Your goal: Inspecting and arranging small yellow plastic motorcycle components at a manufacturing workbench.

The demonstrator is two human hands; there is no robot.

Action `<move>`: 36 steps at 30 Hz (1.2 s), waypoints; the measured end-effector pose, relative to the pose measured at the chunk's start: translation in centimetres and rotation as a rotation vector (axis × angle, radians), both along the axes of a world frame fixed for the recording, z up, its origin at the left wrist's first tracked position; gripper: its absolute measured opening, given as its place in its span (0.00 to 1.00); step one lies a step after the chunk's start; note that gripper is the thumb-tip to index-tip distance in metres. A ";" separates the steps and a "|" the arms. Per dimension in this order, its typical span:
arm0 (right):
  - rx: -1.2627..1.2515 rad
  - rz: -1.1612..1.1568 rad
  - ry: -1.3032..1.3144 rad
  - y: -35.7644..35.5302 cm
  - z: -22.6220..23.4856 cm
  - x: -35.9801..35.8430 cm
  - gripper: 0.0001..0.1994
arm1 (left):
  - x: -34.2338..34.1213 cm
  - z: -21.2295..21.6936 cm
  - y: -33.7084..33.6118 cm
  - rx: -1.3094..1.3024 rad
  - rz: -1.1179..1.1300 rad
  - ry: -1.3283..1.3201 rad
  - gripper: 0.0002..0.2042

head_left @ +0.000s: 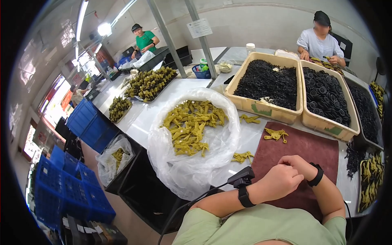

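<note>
My left hand (279, 182) is closed, its fingers curled under and turned away from view. Close beside it, my right hand (295, 163) is bent inward with its fingers closed too. Whatever they may hold is hidden behind the knuckles. Both are above a dark red cloth (316, 149) on the table. An olive-yellow moulded piece, shaped like a small animal figure (276, 134), lies on the cloth's far part. Two similar figures, one (250, 119) by the tub and one (243, 157) nearer me, rest left of the cloth. A clear plastic bag (224, 143) of such figures stands open to the left.
Beyond the cloth stand a cream tub (267, 109) of small black parts and another (326, 124) of black rings. Trays of figures (153, 83) sit far left; another tray (370, 183) is at right. Blue crates (73, 183) stack on the floor. A person (320, 43) works opposite.
</note>
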State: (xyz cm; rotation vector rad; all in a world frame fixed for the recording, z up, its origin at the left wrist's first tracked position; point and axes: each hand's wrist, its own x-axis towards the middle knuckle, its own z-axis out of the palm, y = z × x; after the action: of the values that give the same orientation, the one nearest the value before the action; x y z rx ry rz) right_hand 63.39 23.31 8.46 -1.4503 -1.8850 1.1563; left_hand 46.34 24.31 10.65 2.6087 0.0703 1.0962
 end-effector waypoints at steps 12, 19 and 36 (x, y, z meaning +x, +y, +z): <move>-0.726 0.293 0.601 0.8 2.4 -3.9 0.29 | 1.4 -0.5 -3.8 -0.008 -0.442 0.155 0.05; -0.372 0.463 0.327 0.9 4.9 -6.8 0.23 | 1.8 -0.7 -4.3 -0.071 -0.593 0.244 0.08; 0.223 0.311 0.229 1.5 6.1 -6.1 0.19 | 0.8 -0.1 -3.7 -0.055 -0.540 0.320 0.07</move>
State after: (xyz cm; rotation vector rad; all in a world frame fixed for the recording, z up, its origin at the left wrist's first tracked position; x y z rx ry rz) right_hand 57.33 24.81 14.52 -0.8874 -2.0447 1.1483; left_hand 47.17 20.61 10.58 2.5016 -0.4952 0.4810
